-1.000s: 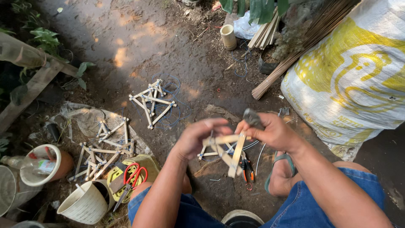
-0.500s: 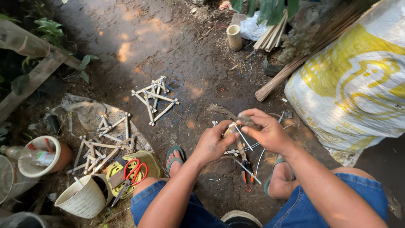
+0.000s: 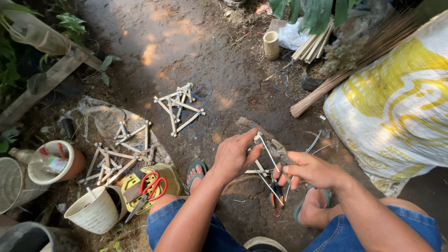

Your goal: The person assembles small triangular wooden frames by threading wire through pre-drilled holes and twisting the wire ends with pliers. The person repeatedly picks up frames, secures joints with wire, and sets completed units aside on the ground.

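Above the sandalled foot (image 3: 196,170), our left hand (image 3: 232,157) pinches the stick frame (image 3: 258,164), steadying it. Our right hand (image 3: 313,170) is closed on pliers (image 3: 278,150), seemingly twisting wire (image 3: 267,151) at a joint.

We see bare dark earth (image 3: 154,56) carrying everything: bamboo-stick frames (image 3: 179,107) beside blue wire, more frames (image 3: 119,156) on a plastic sheet, a white basket (image 3: 93,214), red-handled scissors (image 3: 149,189), a bamboo cup (image 3: 271,45) and a yellow-and-white sack (image 3: 396,112).
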